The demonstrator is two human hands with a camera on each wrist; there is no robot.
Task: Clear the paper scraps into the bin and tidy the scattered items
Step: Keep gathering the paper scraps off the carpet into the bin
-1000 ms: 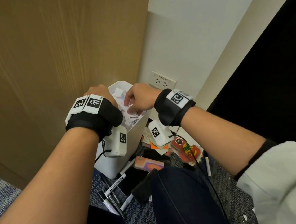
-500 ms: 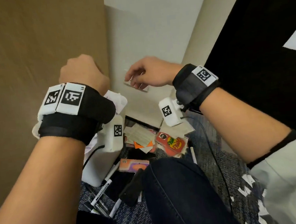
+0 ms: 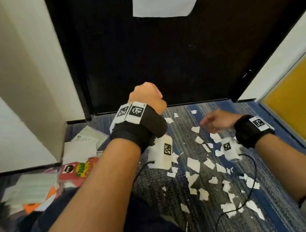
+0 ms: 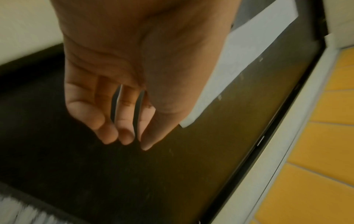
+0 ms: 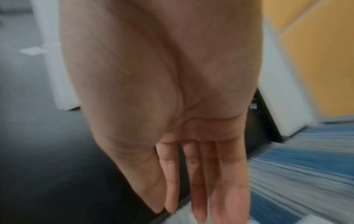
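Left hand [image 3: 146, 97] is raised in front of the black door panel [image 3: 161, 59], above the carpet. The left wrist view shows its fingers [image 4: 125, 121] loosely bent with the thumb alongside them, palm bare, nothing held or touched.

Right hand [image 3: 217, 121] sits lower, over the blue-and-grey striped carpet [image 3: 280, 206]. The right wrist view shows four fingers [image 5: 226, 189] extended and close together, thumb lying along the index finger, palm bare. It is heavily motion-blurred. I cannot tell if the fingertips touch the carpet or a scrap; in the head view they sit just beside one white piece [image 3: 195, 129].

The torn white paper scraps [image 3: 193, 165] are scattered over the carpet, from near the door threshold back towards the person's dark-trousered knee [image 3: 149, 219], mostly between and beneath the two forearms. The bin is out of frame in all three views.

Floor at left, against the white cabinet base [image 3: 19, 128]:
- loose white paper sheets [image 3: 80, 150]
- a red card with a black round logo and green-yellow lettering [image 3: 78, 168]
- an orange paper piece [image 3: 32, 207], partly under other sheets

A white paper sheet [image 3: 165, 0] is stuck to the door. A yellow panel [image 3: 297, 111] stands at right. A black cable [image 3: 249, 190] runs from the right wrist unit across the scraps.
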